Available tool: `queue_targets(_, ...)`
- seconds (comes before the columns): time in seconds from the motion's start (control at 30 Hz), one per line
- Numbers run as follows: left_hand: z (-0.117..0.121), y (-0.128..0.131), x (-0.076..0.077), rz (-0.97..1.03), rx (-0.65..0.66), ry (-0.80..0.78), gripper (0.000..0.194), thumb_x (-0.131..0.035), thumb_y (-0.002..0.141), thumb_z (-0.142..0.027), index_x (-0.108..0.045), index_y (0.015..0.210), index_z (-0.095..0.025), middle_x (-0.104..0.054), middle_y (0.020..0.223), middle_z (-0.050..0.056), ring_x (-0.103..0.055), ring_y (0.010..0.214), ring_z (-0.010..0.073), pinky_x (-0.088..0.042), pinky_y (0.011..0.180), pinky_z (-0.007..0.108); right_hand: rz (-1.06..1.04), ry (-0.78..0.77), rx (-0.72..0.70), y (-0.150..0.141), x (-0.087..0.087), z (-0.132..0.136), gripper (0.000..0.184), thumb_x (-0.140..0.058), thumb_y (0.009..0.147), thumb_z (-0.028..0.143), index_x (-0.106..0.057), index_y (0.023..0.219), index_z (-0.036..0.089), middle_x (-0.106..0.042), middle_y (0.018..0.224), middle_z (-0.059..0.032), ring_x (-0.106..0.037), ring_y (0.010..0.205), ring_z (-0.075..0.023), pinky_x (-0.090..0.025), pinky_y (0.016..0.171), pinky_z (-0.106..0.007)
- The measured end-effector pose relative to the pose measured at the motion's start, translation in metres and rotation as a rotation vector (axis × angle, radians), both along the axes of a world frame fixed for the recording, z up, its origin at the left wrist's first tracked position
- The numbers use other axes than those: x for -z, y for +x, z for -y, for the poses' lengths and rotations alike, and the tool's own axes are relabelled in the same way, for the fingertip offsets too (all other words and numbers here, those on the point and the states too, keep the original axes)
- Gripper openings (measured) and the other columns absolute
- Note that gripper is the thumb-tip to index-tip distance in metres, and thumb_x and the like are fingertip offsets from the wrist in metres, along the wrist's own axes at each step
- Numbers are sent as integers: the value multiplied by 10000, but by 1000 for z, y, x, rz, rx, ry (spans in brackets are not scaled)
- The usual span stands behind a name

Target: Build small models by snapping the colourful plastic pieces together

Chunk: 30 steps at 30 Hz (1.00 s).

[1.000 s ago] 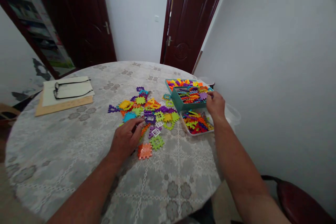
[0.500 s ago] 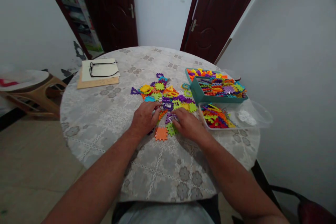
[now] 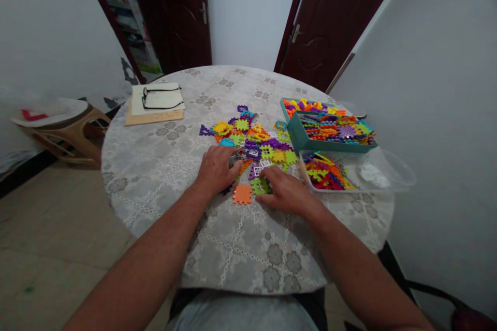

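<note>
My left hand (image 3: 217, 169) rests at the near left side of a heap of colourful plastic interlocking tiles (image 3: 252, 137). Its fingers are curled, with a small grey piece (image 3: 234, 159) between thumb and forefinger, partly hidden. At the near right side, my right hand (image 3: 286, 192) has its thumb and forefinger at opposite edges of a green interlocking tile (image 3: 261, 186). Just left of that tile an orange square tile (image 3: 243, 194) lies flat. Beyond the right fingertips are a white lattice piece (image 3: 265, 163) and a purple piece with a white window (image 3: 255, 171).
On the right stand a teal box (image 3: 297, 137) of sorted tiles, another teal tray (image 3: 285, 108) behind it and a clear plastic container (image 3: 330, 191) with more pieces. Black-framed glasses (image 3: 144, 99) lie on papers (image 3: 155, 118) at the far left of the round table (image 3: 135, 181).
My right hand has moved from the purple window piece to the green tile, its thumb now at the tile's near edge. My left hand stays nearly in place. The whole view has shifted slightly.
</note>
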<state>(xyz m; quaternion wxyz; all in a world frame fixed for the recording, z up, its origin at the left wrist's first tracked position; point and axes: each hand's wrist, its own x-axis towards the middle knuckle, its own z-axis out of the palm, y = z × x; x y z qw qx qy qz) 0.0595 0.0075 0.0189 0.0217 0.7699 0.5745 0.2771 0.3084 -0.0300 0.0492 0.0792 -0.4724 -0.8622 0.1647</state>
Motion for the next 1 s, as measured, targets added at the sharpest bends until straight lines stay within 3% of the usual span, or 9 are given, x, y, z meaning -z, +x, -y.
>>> queue_targets(0.17,1,0,-1,-78,-12,-88,377,-648,946,-406,-690,1283,-242,-698,1229,118,-585,1164,319,-452,1017,481,-108,-70,-1,5,4,-7,381,-797,848,351,-574,1136,241,-633,1159,-73,-606,1045,-238,-460,863,-334)
queue_targets(0.37,2,1,-3,-40,5,-73,333,-681,924,-305,-688,1252,-249,-705,1233,113,-604,1175,319,-474,1001,479,-243,-111,13,6,-2,-7,317,-770,831,252,-558,1065,237,-609,1041,-22,-562,889,-182,-417,756,-286)
queue_targets(0.5,-1,0,0,57,2,-34,300,-670,921,-274,-682,1218,-237,-732,1190,100,-636,1124,300,-492,1009,475,-423,-292,14,2,-2,-7,161,-692,887,260,-559,974,235,-550,795,46,-493,713,-144,-356,640,-261)
queue_targets(0.67,-8,-10,-2,209,-50,-7,269,-595,948,-261,-675,1196,-194,-732,1112,101,-660,1070,264,-514,1022,449,-660,-563,-10,-16,9,-2,196,-697,913,332,-588,1040,230,-555,770,61,-471,630,-115,-370,592,-239)
queue_targets(0.73,-9,-13,-5,258,-64,-5,260,-602,939,-269,-684,1173,-191,-730,1101,101,-665,1056,261,-527,1015,443,-621,-507,-15,-25,12,3,179,-687,929,322,-626,1064,223,-584,794,47,-491,654,-118,-382,612,-241)
queue_targets(0.9,-11,-14,-8,393,-73,-13,267,-598,923,-248,-695,1166,-195,-715,1172,97,-671,1077,239,-553,1007,421,-420,-149,-52,-44,13,13,130,-687,909,189,-655,1034,205,-610,940,-12,-561,842,-156,-434,784,-282)
queue_targets(1.0,-11,-14,-10,473,-62,-20,290,-603,906,-224,-700,1178,-199,-692,1203,92,-667,1090,227,-567,997,409,-360,-73,-56,-49,14,16,106,-655,925,177,-613,1017,208,-612,1038,-47,-578,958,-185,-454,877,-313)
